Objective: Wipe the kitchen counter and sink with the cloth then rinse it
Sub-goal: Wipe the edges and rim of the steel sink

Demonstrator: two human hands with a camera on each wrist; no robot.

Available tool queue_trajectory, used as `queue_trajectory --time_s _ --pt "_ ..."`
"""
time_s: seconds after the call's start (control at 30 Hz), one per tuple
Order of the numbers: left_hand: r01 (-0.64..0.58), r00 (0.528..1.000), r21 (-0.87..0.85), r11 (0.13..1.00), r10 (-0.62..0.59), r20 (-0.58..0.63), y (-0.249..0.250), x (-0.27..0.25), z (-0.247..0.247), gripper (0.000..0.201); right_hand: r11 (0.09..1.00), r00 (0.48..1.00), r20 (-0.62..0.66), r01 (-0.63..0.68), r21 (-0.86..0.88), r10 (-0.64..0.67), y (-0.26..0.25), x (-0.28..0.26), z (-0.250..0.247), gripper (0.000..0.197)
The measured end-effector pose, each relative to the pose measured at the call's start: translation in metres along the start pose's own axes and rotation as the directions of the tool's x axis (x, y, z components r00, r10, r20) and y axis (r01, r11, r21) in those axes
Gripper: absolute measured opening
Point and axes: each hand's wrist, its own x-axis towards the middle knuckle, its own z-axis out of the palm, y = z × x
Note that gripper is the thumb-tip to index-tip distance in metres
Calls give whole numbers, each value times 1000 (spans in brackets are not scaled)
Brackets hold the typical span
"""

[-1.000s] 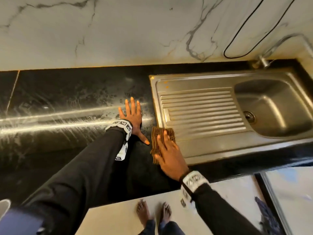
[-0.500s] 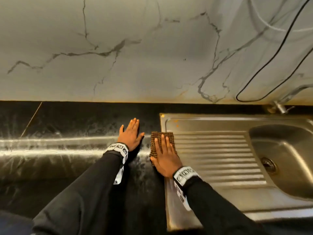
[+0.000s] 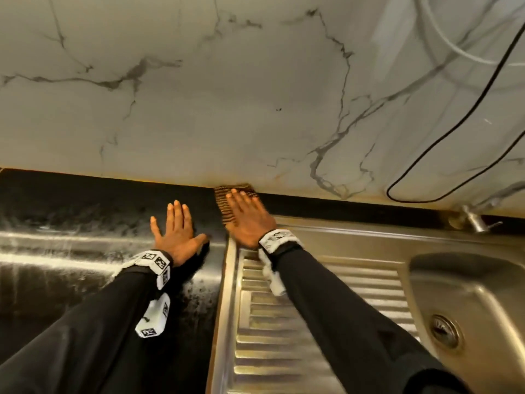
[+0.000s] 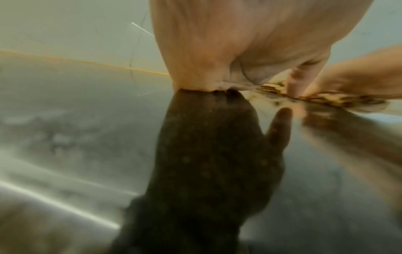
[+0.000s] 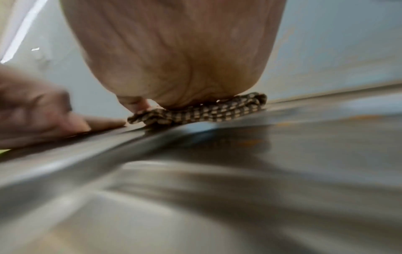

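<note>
Checked brown fabric, the one cloth [image 3: 238,201], lies flat at the far edge of the black counter [image 3: 71,211], touching the marble wall [image 3: 227,95] just left of the steel sink [image 3: 312,322]. The right hand [image 3: 250,217] presses it down with straight fingers; the left hand [image 3: 177,231] lies spread and flat on the counter just beside it, holding nothing. Pinned only by a flat palm, the cloth could bunch or slip free against the wall, leaving the corner seam unwiped. The wet-looking counter might also let the bracing left hand slide. Counted: two hands, one cloth, one sink with one drain [image 3: 444,331], one tap [image 3: 474,217], and two cables [image 3: 454,132] on the wall.
</note>
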Motion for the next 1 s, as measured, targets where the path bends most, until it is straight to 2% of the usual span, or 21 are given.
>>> queue_trajectory --time_s 0.07,0.13,0.2,0.27,0.33,0.4,0.5,0.57,0.63,0.73,0.83,0.87,0.93,0.97,1.0 --pt "5 1000 9 1000 -5 -18 -1 -1 1 115 998 999 -24 -49 -29 48 61 -42 -3 77" --pt "12 1000 41 999 -11 -26 3 -1 2 130 990 992 -46 -117 -75 113 116 -81 -5 85" --pt "-6 1000 57 998 7 -6 5 -4 2 134 980 981 -3 -194 -55 194 137 -95 -3 89" --pt "-3 1000 70 998 5 -21 3 -4 2 134 964 964 -17 -267 13 267 117 -85 6 81" --pt "-3 1000 65 998 2 10 4 -3 -2 136 968 969 0 -245 59 246 73 -59 10 77" --pt "-11 1000 72 997 10 24 6 -5 -4 145 995 995 -3 -95 31 95 18 -26 12 77" --pt "-21 991 108 994 7 131 4 -8 -13 175 990 997 30 64 129 -69 -53 29 2 68" --pt "-23 976 196 980 -21 219 8 -7 -20 185 987 995 72 64 146 -75 -65 47 -6 64" --pt "13 958 284 959 -94 272 18 -8 -27 188 990 991 69 107 88 -113 -53 45 -5 63" --pt "68 950 410 910 -185 251 48 -5 -37 178 994 994 21 104 44 -105 -2 12 -1 63" --pt "-11 952 434 901 -124 281 80 0 -41 175 999 999 -7 -38 31 39 79 -40 0 66" --pt "-33 957 414 910 -91 277 86 1 -40 162 996 996 -13 -87 24 87 104 -57 0 66" --pt "-25 968 350 936 -64 242 94 2 -36 114 978 979 19 -204 49 204 134 -85 -1 65" --pt "-5 974 340 941 -73 215 94 2 -33 97 963 965 30 -263 67 261 135 -90 0 67" --pt "11 979 344 939 -79 186 93 4 -32 90 944 948 35 -319 83 317 127 -88 2 69"
